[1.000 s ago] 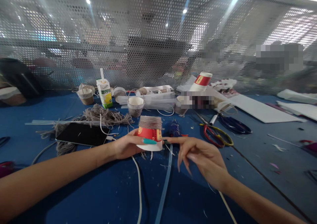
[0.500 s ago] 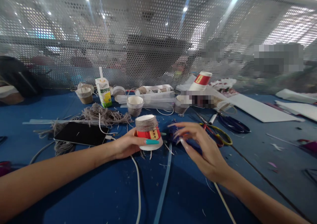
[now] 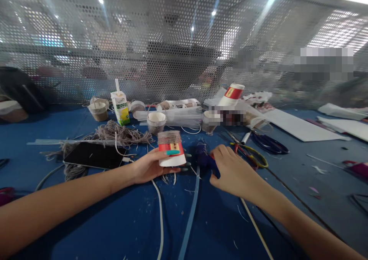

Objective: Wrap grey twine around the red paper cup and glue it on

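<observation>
My left hand (image 3: 148,163) is closed round a paper cup (image 3: 171,159) with a red band and grey-brown twine wound about its narrower end. The cup is upside down, wide rim downward, held above the table. My right hand (image 3: 234,170) has its fingers wrapped round the handle of a dark blue glue gun (image 3: 202,154), which lies on the blue table. A long translucent glue stick (image 3: 192,214) runs from the gun toward the table's near edge. The fingertips of my right hand are partly hidden behind the handle.
Left of the cup lie a tangle of twine (image 3: 120,133) and a black phone (image 3: 93,155). A drink carton (image 3: 120,107), small twine-wrapped buckets (image 3: 156,123) and a bundle of glue sticks (image 3: 184,116) stand farther back. Scissors (image 3: 254,156) and white boards (image 3: 304,126) are on the right.
My right hand has come down and closed on the glue gun's handle; its fingers were spread above it before. My left hand has tilted the cup, and its open twine-wound end no longer shows.
</observation>
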`<state>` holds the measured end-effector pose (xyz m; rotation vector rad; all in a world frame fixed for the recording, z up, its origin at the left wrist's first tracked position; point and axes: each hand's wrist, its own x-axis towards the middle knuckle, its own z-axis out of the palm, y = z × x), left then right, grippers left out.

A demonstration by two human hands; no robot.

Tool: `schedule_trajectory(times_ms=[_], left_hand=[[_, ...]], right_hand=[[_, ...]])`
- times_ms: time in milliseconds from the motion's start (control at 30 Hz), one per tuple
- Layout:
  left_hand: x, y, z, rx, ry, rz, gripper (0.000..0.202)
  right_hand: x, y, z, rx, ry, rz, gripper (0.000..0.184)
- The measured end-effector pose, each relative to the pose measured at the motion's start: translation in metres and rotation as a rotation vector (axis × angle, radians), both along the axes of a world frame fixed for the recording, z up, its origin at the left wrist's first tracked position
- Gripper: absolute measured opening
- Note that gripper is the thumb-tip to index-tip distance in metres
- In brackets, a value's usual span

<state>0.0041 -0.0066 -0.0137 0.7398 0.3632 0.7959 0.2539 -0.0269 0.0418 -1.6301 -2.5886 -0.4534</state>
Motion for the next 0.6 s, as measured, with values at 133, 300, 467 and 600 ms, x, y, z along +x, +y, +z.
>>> schedule_trajectory(times_ms=[133, 300, 467, 600], left_hand=[[0.000, 0.000, 0.001, -0.013, -0.021, -0.035, 0.044], [0.000, 0.001, 0.004, -0.072, -0.033, -0.038, 0.043], [0.000, 0.003, 0.004, -0.138, -0.038, -0.041, 0.042], [0.000, 0.004, 0.003, -0.107, -0.052, -0.069, 0.044]], right_hand=[[0.001, 0.010, -0.006, -0.011, 0.039, -0.074, 0.014], [0.008, 0.018, -0.003, -0.074, 0.108, -0.058, 0.012], [0.013, 0.019, 0.004, -0.067, 0.188, -0.026, 0.006], [0.015, 0.015, 0.001, 0.034, 0.300, -0.022, 0.005]])
